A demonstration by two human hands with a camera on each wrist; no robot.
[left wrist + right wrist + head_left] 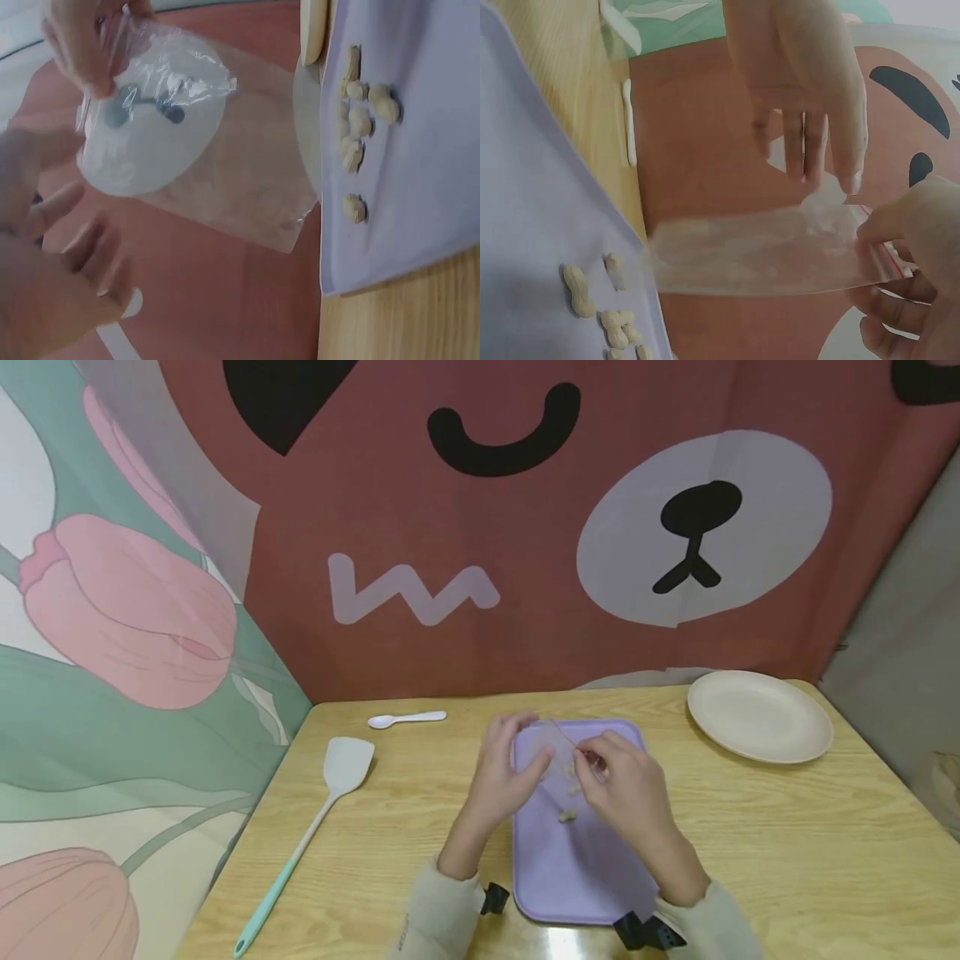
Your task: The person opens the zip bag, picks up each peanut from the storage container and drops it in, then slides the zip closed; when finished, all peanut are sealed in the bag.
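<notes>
A clear zip bag (757, 251) with a red strip along its mouth hangs above the tray in the right wrist view. My right hand (626, 785) pinches it at the mouth end between thumb and fingers. Beside the bag, my left hand (498, 777) has its fingers spread and relaxed, with nothing held. Several peanuts in their shells (360, 121) lie on the lilac tray (577, 881), below the bag's lower end. The bag looks flat and see-through, with the printed backdrop showing through it in the left wrist view.
On the wooden table (750, 843), a white spoon (408, 718) and a spatula (348, 764) with a mint handle lie left of the tray. A beige plate (761, 717) sits at the back right. Printed cloth (525, 635) closes off the back and left.
</notes>
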